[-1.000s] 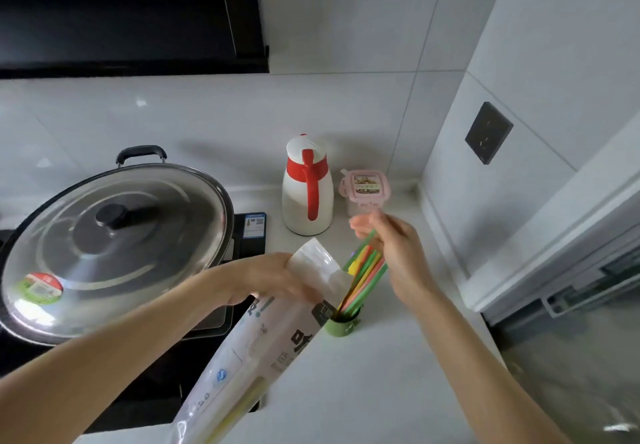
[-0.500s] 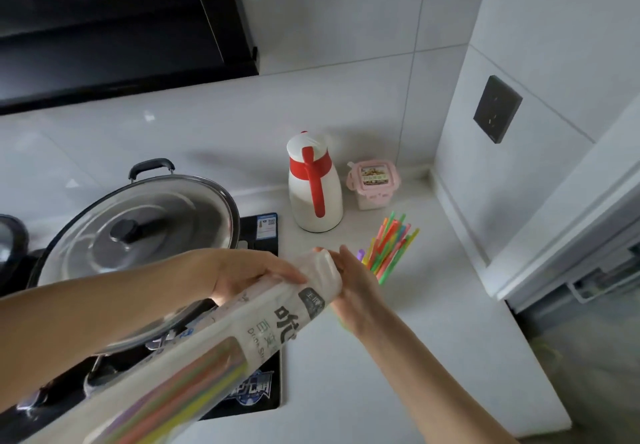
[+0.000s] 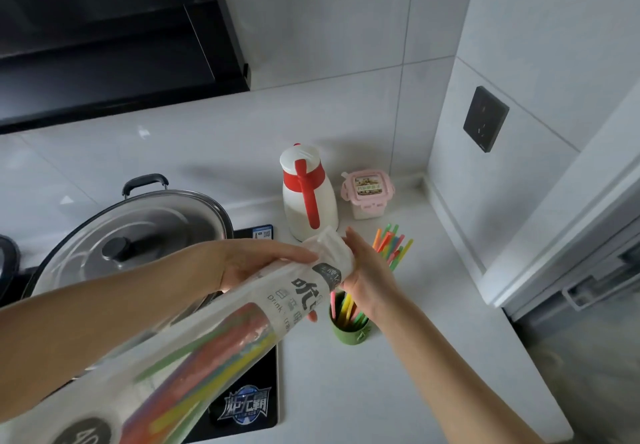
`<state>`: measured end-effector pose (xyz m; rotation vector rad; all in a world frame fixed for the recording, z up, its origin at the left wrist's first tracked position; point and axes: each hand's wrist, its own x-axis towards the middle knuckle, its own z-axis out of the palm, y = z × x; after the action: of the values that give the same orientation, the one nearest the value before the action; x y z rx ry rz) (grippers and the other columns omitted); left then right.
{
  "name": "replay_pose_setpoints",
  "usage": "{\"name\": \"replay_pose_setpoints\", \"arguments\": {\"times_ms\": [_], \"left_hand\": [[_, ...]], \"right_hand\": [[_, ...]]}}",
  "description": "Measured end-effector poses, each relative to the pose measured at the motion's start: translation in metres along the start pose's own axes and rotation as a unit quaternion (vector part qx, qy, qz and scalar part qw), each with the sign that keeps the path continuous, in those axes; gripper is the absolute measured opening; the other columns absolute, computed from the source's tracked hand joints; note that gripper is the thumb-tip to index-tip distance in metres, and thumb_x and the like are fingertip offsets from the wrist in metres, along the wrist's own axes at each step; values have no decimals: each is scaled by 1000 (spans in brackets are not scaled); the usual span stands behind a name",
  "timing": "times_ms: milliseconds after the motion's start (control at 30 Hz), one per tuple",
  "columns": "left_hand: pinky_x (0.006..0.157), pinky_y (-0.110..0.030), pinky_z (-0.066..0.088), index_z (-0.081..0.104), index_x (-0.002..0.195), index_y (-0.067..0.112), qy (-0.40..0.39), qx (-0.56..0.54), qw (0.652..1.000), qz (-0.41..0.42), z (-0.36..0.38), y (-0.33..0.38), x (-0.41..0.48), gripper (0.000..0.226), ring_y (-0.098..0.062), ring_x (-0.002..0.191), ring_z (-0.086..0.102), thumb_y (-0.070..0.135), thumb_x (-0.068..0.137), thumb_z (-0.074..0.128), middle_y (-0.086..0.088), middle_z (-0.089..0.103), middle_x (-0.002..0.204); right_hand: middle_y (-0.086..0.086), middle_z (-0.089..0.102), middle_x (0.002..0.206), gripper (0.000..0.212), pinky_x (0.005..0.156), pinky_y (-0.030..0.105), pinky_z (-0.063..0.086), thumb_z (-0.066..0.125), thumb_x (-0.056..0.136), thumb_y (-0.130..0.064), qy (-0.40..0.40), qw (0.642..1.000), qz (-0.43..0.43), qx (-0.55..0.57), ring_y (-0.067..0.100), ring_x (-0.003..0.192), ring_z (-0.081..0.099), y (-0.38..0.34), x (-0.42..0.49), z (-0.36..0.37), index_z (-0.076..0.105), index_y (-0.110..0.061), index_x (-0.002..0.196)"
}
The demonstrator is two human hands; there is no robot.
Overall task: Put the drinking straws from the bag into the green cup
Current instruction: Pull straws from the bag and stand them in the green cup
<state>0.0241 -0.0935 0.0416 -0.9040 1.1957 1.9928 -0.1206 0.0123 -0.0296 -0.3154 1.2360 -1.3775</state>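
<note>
A long clear plastic bag [image 3: 194,350] with black print lies slanted across the view, with several coloured straws still inside. My left hand [image 3: 252,265] grips the bag just below its open mouth. My right hand [image 3: 369,279] is at the mouth of the bag, with its fingers around the opening. Behind and below my right hand stands the small green cup [image 3: 349,331] on the white counter. A bunch of coloured straws [image 3: 393,244] stands in the cup, leaning up and to the right; my right hand hides their middle.
A white and red thermos jug [image 3: 308,194] and a pink lidded box [image 3: 367,192] stand at the back wall. A large pan with a steel lid [image 3: 138,236] sits on the black induction hob [image 3: 247,405] at left. A wall with a dark socket [image 3: 485,119] closes the right side.
My right hand let go of the straws in the cup and moved to the bag's mouth. The bag tilted flatter, and the view shifted so the green cup shows again.
</note>
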Motion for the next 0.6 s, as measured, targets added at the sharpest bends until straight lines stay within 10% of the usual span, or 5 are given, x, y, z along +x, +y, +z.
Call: {"name": "replay_pose_setpoints", "arguments": {"times_ms": [333,600], "left_hand": [[90,-44,56,71,96,10,161,48,978,126,8,-26,4,40,-27,92,72,13,58,84,-11,75,97],[83,-39,59,71,94,10,203,84,957,191,15,-28,-16,31,-24,87,73,12,64,78,-8,77,92]], "right_hand": [[15,73,93,39,95,47,48,37,99,-31,-56,990,-127,2,33,96,67,-23,-12,-1,69,-8,101],[-18,74,80,33,78,15,48,47,81,-58,-35,962,-220,-154,-5,82,66,-33,-51,2,70,-34,81]]}}
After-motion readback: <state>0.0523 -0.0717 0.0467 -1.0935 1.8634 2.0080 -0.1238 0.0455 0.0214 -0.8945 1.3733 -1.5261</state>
